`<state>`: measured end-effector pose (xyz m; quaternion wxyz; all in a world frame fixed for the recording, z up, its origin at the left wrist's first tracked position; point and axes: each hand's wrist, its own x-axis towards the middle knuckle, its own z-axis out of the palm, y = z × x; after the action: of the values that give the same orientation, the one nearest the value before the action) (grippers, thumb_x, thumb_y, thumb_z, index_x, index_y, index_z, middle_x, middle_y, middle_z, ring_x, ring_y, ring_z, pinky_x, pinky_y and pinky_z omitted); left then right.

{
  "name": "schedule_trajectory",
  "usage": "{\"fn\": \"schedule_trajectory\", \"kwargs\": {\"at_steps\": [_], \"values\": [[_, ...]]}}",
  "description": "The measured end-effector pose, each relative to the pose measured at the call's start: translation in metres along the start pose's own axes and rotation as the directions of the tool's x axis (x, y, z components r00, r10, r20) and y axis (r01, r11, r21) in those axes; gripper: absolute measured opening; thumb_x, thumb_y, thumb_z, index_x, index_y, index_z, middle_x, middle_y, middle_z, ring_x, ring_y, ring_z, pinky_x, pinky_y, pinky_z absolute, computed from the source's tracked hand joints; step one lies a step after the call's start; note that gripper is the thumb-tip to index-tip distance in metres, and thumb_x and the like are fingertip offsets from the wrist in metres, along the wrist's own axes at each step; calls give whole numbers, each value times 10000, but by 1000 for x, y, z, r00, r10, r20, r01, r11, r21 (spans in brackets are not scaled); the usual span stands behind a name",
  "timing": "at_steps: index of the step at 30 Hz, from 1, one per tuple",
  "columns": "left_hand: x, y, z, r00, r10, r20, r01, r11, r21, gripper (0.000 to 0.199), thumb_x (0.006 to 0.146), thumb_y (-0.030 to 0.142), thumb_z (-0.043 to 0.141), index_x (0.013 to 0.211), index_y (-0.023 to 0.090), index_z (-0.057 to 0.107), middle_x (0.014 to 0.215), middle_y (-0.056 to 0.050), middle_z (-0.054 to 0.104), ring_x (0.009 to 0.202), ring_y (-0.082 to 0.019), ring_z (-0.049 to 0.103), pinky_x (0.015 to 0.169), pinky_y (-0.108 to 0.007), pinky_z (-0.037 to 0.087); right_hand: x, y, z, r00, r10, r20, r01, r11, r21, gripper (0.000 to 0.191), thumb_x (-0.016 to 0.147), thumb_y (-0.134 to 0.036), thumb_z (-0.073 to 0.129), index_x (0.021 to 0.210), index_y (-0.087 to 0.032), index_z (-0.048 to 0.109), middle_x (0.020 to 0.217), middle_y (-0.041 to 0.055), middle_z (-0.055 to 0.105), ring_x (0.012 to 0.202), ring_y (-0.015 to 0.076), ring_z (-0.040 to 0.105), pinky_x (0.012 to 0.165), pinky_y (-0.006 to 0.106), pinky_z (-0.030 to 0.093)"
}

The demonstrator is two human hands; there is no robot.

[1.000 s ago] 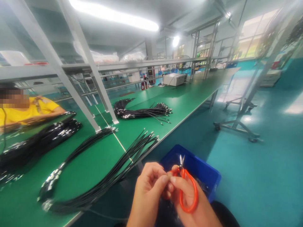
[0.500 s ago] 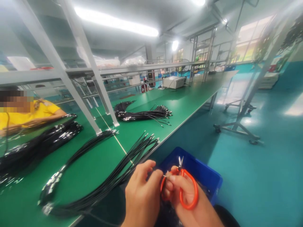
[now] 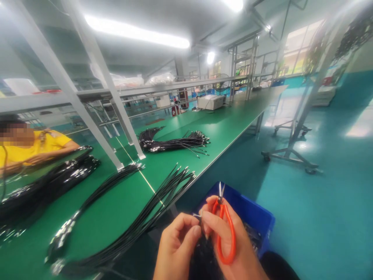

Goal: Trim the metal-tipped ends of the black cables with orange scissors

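My right hand [image 3: 224, 229] is closed on a pair of scissors [image 3: 229, 237] with orange handles; the blades point up and stand slightly apart. My left hand [image 3: 179, 243] is closed in a pinch right beside it. Between the fingertips of both hands shows the small pale end of a thin cable [image 3: 197, 215], mostly covered by fingers. To the left, a curved bundle of black cables [image 3: 125, 233] with silvery ends lies on the green table [image 3: 107, 214]. Beneath my hands stands a blue bin [image 3: 259, 214] with small dark pieces inside.
Farther back on the table lies another black cable bundle [image 3: 175, 144]. Metal shelf posts [image 3: 96, 116] rise from the tabletop. At the left, a person in a yellow top [image 3: 43, 147] sits by a large cable pile [image 3: 52, 182]. A wheeled metal stand [image 3: 291, 157] is at the right.
The scissors have turned in my right hand, their handles now closer together. My left fingers have curled into a tighter pinch at the cable end. The view has shifted slightly.
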<state>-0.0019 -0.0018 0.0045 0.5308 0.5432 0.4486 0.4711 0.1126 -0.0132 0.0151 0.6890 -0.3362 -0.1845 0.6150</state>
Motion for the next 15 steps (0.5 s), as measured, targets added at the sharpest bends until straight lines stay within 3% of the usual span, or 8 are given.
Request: {"fn": "schedule_trajectory", "kwargs": {"at_steps": [3, 7, 12, 15], "values": [[1, -2, -2, 998, -50, 44, 52, 998, -36, 295, 732, 426, 707, 685, 146, 626, 603, 12, 582, 500, -78, 429, 464, -165, 352, 0, 5, -3, 997, -74, -1, 73, 996, -57, 247, 666, -269, 757, 840, -202, 596, 675, -33, 594, 593, 114, 498, 581, 217, 446], [3, -6, -3, 994, -108, 27, 111, 987, -117, 334, 697, 449, 732, 654, 145, 601, 541, 37, 517, 470, -61, 377, 440, -150, 304, 1, 12, -15, 965, -260, -23, 239, 914, -327, 168, 737, -249, 689, 866, -229, 583, 716, -32, 604, 573, 109, 527, 527, 198, 428], [1, 0, 4, 993, -115, 5, 114, 984, -139, 331, 668, 429, 756, 641, 137, 604, 515, 54, 482, 459, -51, 362, 436, -146, 282, 6, 17, -20, 843, -503, 193, 511, 635, -579, 113, 788, -174, 614, 875, -240, 588, 692, -32, 591, 585, 133, 589, 539, 211, 476], [-2, 2, 8, 994, -95, -54, 87, 987, -137, 324, 651, 415, 769, 633, 129, 619, 516, 50, 501, 465, -49, 373, 444, -145, 286, 6, 16, -17, 712, -637, 297, 629, 390, -672, 144, 793, -125, 583, 845, -257, 557, 704, -39, 625, 561, 125, 608, 529, 195, 481]]}}
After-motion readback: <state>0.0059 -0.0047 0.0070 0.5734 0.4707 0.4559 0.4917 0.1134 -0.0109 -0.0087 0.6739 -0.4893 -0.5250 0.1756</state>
